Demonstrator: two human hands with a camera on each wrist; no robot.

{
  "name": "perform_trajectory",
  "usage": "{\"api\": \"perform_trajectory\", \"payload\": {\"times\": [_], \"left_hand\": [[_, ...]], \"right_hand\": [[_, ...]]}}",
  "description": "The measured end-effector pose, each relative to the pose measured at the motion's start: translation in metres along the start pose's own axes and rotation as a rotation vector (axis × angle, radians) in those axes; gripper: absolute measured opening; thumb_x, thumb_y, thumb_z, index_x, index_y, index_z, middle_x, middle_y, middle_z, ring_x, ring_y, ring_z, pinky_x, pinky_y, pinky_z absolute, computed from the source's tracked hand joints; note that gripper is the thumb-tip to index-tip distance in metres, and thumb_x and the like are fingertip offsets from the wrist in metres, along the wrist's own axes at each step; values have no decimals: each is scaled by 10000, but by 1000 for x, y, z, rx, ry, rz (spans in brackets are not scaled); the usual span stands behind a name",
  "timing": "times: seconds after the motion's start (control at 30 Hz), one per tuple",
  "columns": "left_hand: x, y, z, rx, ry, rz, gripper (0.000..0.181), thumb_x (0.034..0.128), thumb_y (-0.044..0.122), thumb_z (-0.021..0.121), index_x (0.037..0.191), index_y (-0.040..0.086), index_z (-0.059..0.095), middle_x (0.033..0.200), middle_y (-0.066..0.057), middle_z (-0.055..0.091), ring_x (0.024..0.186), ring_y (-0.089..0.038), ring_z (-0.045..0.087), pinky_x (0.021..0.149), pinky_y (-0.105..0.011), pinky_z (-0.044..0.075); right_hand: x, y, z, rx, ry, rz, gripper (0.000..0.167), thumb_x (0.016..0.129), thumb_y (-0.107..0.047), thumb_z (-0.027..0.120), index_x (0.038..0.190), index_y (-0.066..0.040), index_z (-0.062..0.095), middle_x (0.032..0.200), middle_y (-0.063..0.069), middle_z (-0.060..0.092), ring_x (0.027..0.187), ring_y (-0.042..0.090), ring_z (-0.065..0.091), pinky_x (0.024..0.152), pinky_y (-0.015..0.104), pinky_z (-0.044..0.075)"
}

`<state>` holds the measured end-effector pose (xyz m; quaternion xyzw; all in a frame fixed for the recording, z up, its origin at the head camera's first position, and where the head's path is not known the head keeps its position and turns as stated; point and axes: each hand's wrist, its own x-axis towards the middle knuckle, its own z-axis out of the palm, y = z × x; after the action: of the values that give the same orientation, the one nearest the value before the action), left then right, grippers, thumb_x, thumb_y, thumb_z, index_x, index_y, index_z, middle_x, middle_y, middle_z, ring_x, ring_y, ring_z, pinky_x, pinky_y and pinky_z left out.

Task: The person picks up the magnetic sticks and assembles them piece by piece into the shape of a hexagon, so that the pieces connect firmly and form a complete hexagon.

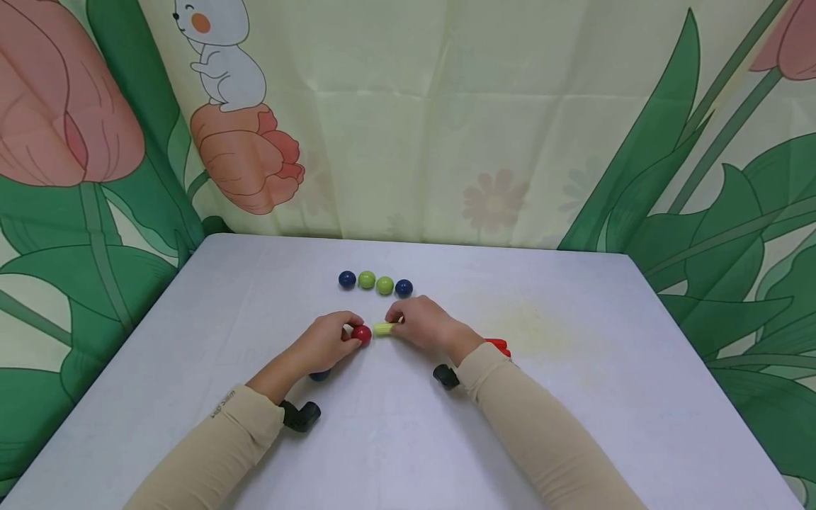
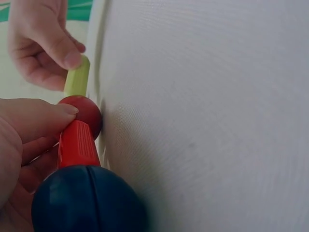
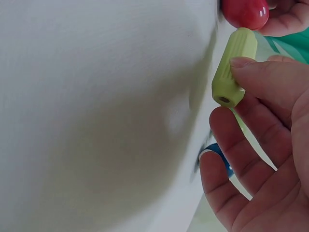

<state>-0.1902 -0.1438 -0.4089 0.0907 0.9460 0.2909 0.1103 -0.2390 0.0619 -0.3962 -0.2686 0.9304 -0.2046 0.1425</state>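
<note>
My left hand (image 1: pixel 326 340) pinches a glossy red ball (image 1: pixel 362 335) between thumb and fingers. In the left wrist view a ridged red rod (image 2: pixel 78 145) runs from that ball to a dark blue ball (image 2: pixel 89 200), in one line close to the tabletop. My right hand (image 1: pixel 426 326) holds a ridged light green rod (image 3: pixel 234 67) between thumb and fingers, a hole showing in its near end. The rod's other end points at the red ball; whether they touch, I cannot tell. Most of the red rod is hidden by my left hand in the head view.
Beyond the hands, a row holds a dark blue ball (image 1: pixel 347 280), two green balls (image 1: pixel 366 280) and another blue ball (image 1: pixel 404 287). Red rods (image 1: pixel 499 346) lie partly behind my right wrist. The white table (image 1: pixel 605 411) meets a printed curtain (image 1: pixel 408 142) at the back.
</note>
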Motion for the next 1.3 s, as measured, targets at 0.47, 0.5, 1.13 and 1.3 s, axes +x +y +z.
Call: {"api": "perform_trajectory", "payload": {"times": [0.47, 0.5, 1.13, 1.3], "left_hand": [[0, 4, -2, 22, -31, 9, 387, 922, 102, 723, 1292, 52, 623, 1130, -64, 647, 975, -201, 600, 871, -355, 539], [0, 5, -2, 25, -35, 10, 393, 923, 99, 720, 1300, 55, 620, 1159, -70, 645, 1004, -209, 600, 899, -373, 533], [1, -2, -7, 7, -75, -25, 410, 919, 120, 713, 1311, 64, 607, 1174, -77, 613, 965, -223, 557, 835, -351, 534], [2, -6, -9, 26, -58, -14, 415, 915, 133, 714, 1308, 55, 607, 1182, -92, 619, 979, -227, 565, 876, -384, 527]], "right_hand": [[2, -4, 3, 36, -3, -23, 212, 942, -95, 684, 1151, -96, 715, 1063, 13, 704, 979, 158, 612, 932, 330, 490], [2, -4, 3, 46, -3, -21, 217, 940, -89, 684, 1155, -91, 712, 1059, 16, 702, 974, 159, 612, 926, 329, 492], [1, 4, 2, 208, 121, 71, 280, 970, -124, 641, 1246, -76, 656, 1172, 25, 662, 1063, 187, 602, 932, 336, 492], [6, 9, -6, 143, 228, 80, 300, 967, -110, 652, 1261, -50, 651, 1232, 74, 654, 1126, 224, 595, 991, 358, 457]]}}
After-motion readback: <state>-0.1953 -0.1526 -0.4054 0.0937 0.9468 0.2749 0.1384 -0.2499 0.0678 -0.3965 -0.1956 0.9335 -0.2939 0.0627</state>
